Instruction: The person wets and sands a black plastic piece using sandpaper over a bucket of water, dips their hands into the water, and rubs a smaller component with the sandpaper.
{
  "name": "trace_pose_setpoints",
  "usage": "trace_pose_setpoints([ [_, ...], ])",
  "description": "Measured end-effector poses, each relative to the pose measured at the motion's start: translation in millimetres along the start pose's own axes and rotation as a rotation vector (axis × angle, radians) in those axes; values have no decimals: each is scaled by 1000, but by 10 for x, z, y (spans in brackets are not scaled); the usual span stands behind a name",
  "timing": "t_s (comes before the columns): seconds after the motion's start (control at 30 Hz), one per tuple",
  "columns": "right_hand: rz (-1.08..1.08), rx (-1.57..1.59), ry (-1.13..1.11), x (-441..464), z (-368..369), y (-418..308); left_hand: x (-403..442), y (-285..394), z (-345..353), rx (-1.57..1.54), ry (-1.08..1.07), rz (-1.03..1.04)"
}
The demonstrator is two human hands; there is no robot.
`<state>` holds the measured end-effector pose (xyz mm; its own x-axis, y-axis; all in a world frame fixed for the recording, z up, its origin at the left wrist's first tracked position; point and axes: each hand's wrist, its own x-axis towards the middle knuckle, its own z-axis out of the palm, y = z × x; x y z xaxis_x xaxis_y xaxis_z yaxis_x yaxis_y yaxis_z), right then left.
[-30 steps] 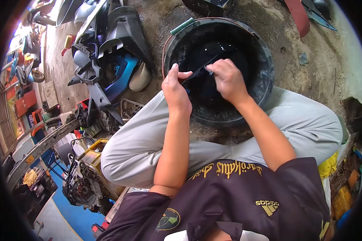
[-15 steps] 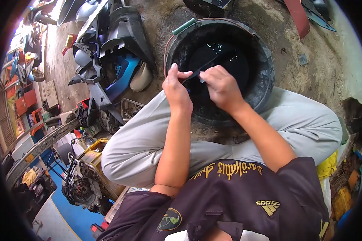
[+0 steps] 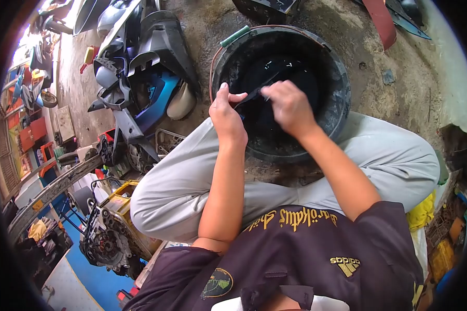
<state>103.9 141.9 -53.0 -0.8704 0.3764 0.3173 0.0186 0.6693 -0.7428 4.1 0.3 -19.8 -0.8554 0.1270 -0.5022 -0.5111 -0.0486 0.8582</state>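
Left hand [image 3: 228,116] holds a dark strip [image 3: 253,95] over the bucket [image 3: 337,93] — presumably keeping it steady; right hand [image 3: 290,107] pinched narrow, contents unclear.

The person wears a blackish-purple short-sleeved shirt [image 3: 296,249] with ornate gold lettering [image 3: 296,218] across its lower front, a gold adidas logo [image 3: 346,266], a round green badge [image 3: 217,282] edged in yellow, and white fabric [image 3: 329,305] beside the dark collar [image 3: 304,295], over loose, creased pale grey trousers [image 3: 166,207].

Stained floor [image 3: 392,101] (rather blotchy) beside pale wall [image 3: 455,85].
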Motion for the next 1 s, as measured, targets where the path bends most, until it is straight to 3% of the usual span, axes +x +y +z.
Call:
trace_pose_setpoints([
  [0.07,113,-79,3,25,-25,195,-21,34,71,39,52,35],
  [0.2,-43,5,-39,11,-14,-64,22,6,27,-14,24,14],
  [0.3,19,-86,-2,37,-34,183,21,8,24,0,14,22],
  [0.4,-3,60,-48,5,-4,-162,65,-38,-14,-21,-12,27],
  [0.5,92,-36,29,72,-58,168,37,-36,-11,-3,21,25],
  [0.63,-23,120,-37,-13,34,-179,22,17,6,-22,-34,-8],
  [0.77,65,-38,-22,26,-6,173,9,18,24,6,-14,42],
  [0.87,27,169,-42,13,-27,-262,-16,65,-4,-106,-70,-31],
  [1.0,87,14,-19,28,-17,167,-26,99,23,-93,-59,-2],
])
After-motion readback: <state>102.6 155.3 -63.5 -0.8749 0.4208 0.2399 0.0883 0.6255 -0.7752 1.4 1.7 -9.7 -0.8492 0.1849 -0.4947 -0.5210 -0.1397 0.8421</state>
